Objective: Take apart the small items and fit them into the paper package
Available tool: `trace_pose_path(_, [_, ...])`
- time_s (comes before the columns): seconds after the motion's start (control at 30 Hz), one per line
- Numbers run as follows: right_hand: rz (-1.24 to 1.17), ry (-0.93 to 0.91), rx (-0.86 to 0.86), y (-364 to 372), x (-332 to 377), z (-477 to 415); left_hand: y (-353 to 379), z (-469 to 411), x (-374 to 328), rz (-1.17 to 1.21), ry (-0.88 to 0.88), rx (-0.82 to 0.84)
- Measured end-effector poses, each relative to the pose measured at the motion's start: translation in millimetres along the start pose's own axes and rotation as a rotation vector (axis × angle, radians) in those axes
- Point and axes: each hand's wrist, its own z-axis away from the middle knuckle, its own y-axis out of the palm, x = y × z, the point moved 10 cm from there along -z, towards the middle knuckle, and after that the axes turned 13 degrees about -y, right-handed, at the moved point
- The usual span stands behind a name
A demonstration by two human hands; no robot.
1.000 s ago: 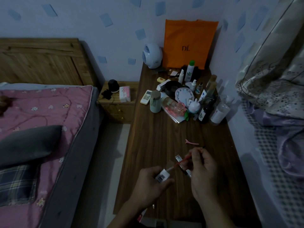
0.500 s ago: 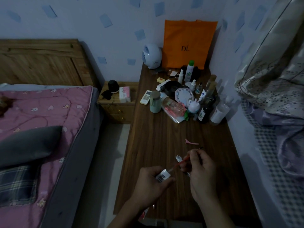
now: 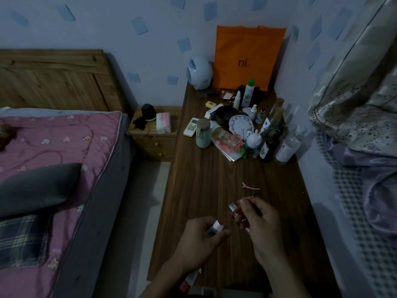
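Observation:
My left hand (image 3: 198, 241) grips a small tube with a white barcode label (image 3: 216, 227) above the near end of a dark wooden table (image 3: 206, 186). My right hand (image 3: 256, 222) pinches a thin red applicator wand (image 3: 233, 214), whose tip sits at the tube's mouth. A small silver-and-dark item (image 3: 232, 207) lies on the table just behind the wand, partly hidden by my right hand. A pink hair clip (image 3: 250, 187) lies on the wood a little beyond my right hand.
Bottles, a round clock (image 3: 240, 126), a green cup (image 3: 203, 136), a remote and an orange bag (image 3: 247, 57) crowd the table's far end. A bed with a pink quilt (image 3: 55, 147) lies left, a nightstand (image 3: 154, 134) between. Bedding hangs at right.
Both hands have stayed almost in place; the wand's tip has slid closer into the tube's mouth.

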Motion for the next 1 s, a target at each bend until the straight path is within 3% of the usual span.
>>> trace_pose_path(0.27, [0.062, -0.087, 0.047, -5.1, 10.4, -7.4, 6.0, -3.6, -10.3, -0.225, 0.064, 0.059])
trace_pose_path(0.53, [0.098, -0.103, 0.202, 2.7, 15.8, -6.3, 12.3, 0.0, -24.5, -0.375, 0.154, 0.097])
trace_pose_path(0.73, [0.140, -0.124, 0.287, 11.9, 16.1, -4.6, 3.0, -1.5, -37.3, -0.292, 0.207, 0.011])
trace_pose_path(1.0, [-0.019, -0.122, 0.236, 6.9, 21.1, -6.6, 2.7, -4.6, -32.8, -0.194, 0.203, 0.001])
